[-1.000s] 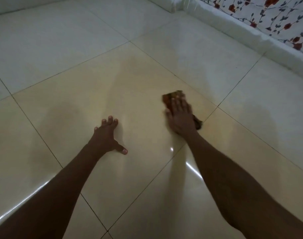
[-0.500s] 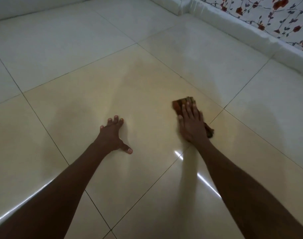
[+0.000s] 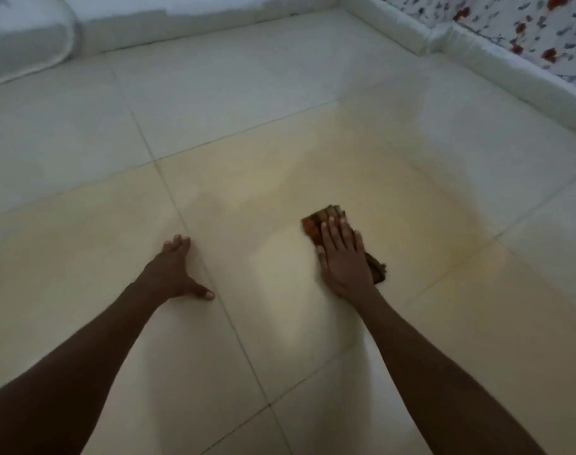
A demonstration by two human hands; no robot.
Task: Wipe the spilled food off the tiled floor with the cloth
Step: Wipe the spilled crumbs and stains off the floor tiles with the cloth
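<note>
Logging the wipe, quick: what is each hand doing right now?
Left hand: open, fingers spread, resting on the floor.
Right hand: open, pressing flat on the cloth.

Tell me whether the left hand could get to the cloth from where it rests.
Probably yes. The left hand lies flat on the tiled floor, with only bare tile between it and the cloth. But the right hand presses flat over most of the cloth, leaving only its edges free.

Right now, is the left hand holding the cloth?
No, the left hand rests bare on the floor, while the right hand presses the cloth flat.
</note>
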